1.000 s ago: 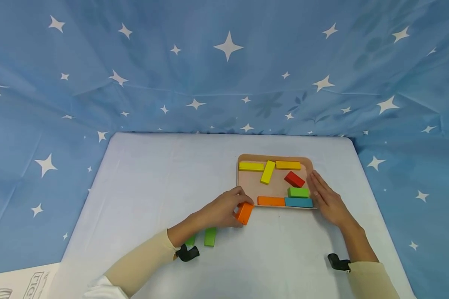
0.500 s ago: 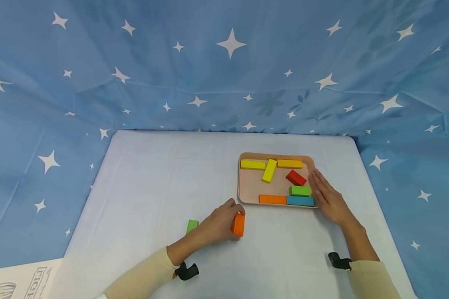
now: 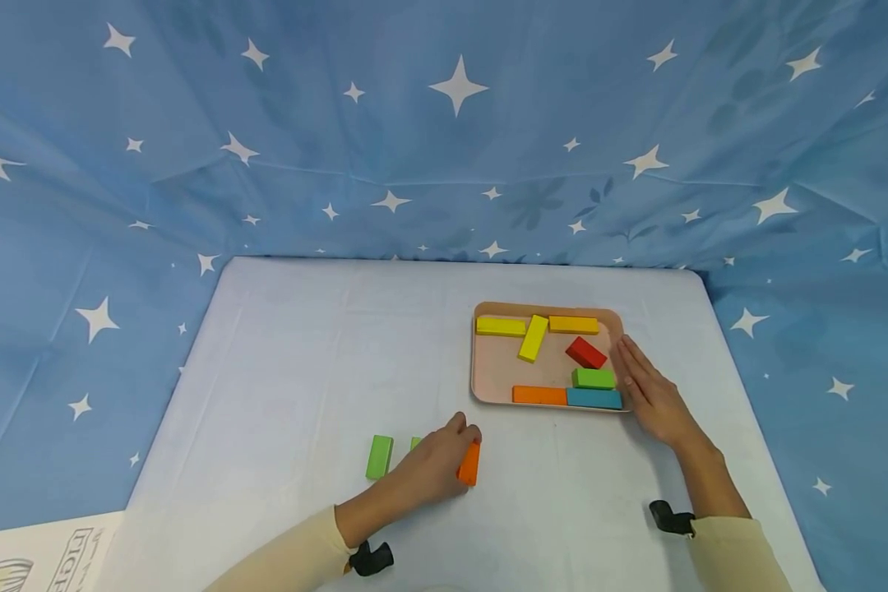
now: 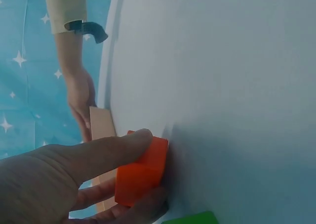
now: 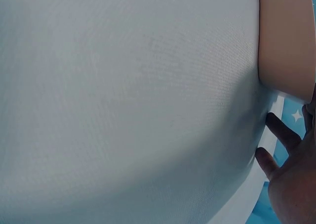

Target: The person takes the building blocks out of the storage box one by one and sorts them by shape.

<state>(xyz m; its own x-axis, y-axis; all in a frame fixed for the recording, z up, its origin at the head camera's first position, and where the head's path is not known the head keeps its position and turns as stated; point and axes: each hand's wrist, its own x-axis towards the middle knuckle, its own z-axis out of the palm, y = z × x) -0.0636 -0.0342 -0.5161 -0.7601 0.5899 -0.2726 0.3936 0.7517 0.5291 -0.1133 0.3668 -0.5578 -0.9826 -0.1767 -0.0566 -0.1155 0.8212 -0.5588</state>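
My left hand pinches an orange block between thumb and fingers, low over the white table in front of the tray. In the left wrist view the orange block is held close to the tabletop. Just left of that hand lies a green block, and a second green block is mostly hidden behind the hand. My right hand, its fingers straight, rests against the right edge of the shallow tray. In the right wrist view the right hand is partly cut off beside the tray wall.
Inside the tray are yellow blocks, an amber block, a red block, a green block, an orange block and a blue block. A printed sheet lies at the lower left. Starry blue cloth surrounds the table.
My left hand has carried the orange block away from the tray's front left corner, toward the table's near side. The right hand has kept its place at the tray.
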